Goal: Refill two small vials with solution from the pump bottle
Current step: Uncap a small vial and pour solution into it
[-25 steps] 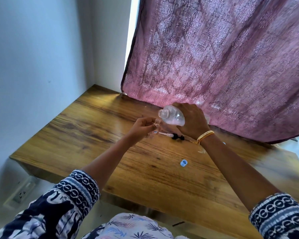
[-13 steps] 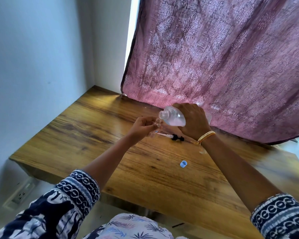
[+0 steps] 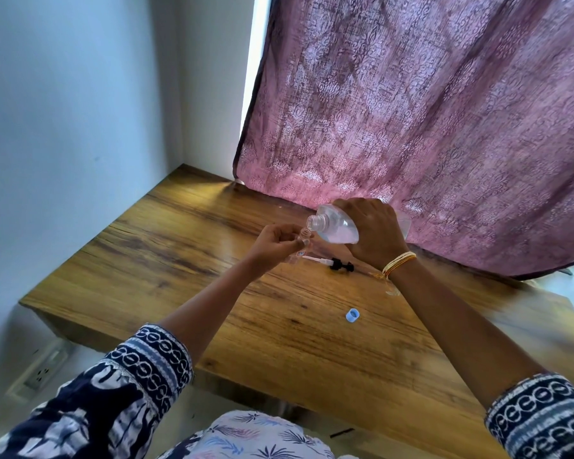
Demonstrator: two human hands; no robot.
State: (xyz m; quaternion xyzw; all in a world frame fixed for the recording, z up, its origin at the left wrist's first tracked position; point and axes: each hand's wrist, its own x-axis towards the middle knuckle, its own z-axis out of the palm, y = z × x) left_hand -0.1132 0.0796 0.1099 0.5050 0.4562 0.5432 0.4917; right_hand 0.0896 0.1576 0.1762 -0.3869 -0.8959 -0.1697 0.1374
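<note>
My right hand [image 3: 373, 231] grips a clear bottle [image 3: 335, 226] with its pump removed, tipped on its side so the open neck points left. My left hand [image 3: 277, 241] pinches a small clear vial [image 3: 305, 234] upright, its mouth just under the bottle's neck. The pump head [image 3: 328, 262], white tube and black top, lies on the wooden table [image 3: 279, 326] below the hands. A small blue cap [image 3: 352, 315] rests on the table nearer to me. Another clear vial [image 3: 294, 258] seems to lie under my left hand, hard to make out.
A pink patterned curtain [image 3: 428, 127] hangs behind the table and drapes onto its far edge. A white wall [image 3: 63, 127] borders the table's left side, with a power socket [image 3: 42, 371] low on it. The table's front edge runs just above my lap.
The bottle neck has dropped slightly and moved closer to the vial's mouth. Both hands stay in nearly the same place.
</note>
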